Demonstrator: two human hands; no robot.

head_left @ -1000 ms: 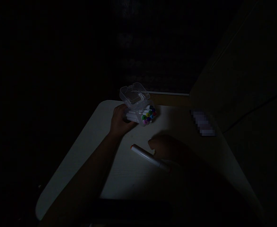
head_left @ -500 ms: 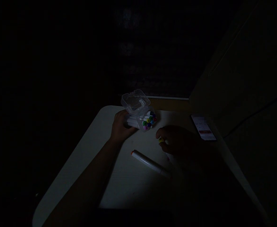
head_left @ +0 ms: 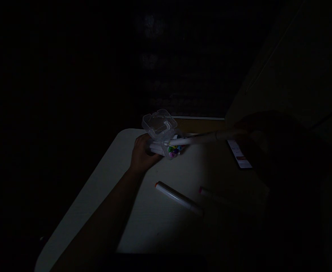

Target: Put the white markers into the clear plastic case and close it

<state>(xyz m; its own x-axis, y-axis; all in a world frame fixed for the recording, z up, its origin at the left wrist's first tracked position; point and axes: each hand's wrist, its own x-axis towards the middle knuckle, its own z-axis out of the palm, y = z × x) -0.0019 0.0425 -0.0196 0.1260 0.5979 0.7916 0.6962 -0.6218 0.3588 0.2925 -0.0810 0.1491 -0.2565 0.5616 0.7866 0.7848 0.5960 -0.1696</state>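
Observation:
The scene is very dark. My left hand (head_left: 141, 155) grips a clear plastic marker case (head_left: 161, 130) lying on its side on the white table (head_left: 98, 189), its lid open and several coloured marker ends showing. My right hand (head_left: 253, 136), mostly in shadow, holds a white marker (head_left: 195, 140) by its far end, with the tip at the case's opening among the other markers. An orange-capped marker (head_left: 178, 198) lies loose on the table in front of me. A pink-tipped marker (head_left: 213, 195) lies to its right.
A phone (head_left: 239, 155) with a lit screen lies at the table's right side, partly behind my right hand. A pale wall or panel rises on the right. Everything beyond the table's far edge is black.
My right hand has lifted from the table near the loose markers and swung up to the right, bringing a white marker's tip to the case's opening. The pink-tipped marker is uncovered.

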